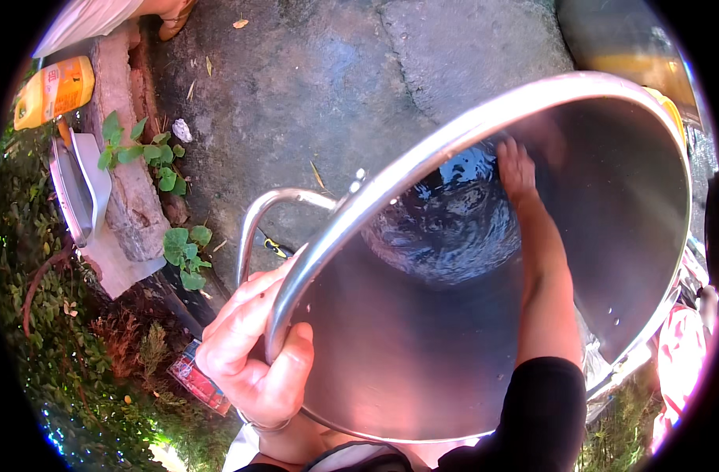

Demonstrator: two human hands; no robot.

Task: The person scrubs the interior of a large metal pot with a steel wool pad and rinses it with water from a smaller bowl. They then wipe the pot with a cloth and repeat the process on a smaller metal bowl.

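Note:
A large, deep stainless steel pot (418, 354) is tilted in front of me, its mouth towards me. My left hand (256, 348) grips the thick rolled rim at the near left, thumb inside and fingers outside, below a tubular loop handle (282, 194). Inside, rippling water (453, 236) lies in the far lower part. My right hand (517, 168) reaches deep into the pot, its outstretched fingers against the inner wall just beside the water. No object shows in that hand, though its palm is hidden.
Left, a yellow jug (55, 91) stands by a masonry kerb (129, 194) with leafy plants (153, 153). A yellow-and-black handled tool (274, 246) lies on the concrete floor (312, 88) behind the pot. Another large metal vessel (624, 41) stands far right. Part of another person (173, 20) shows top left.

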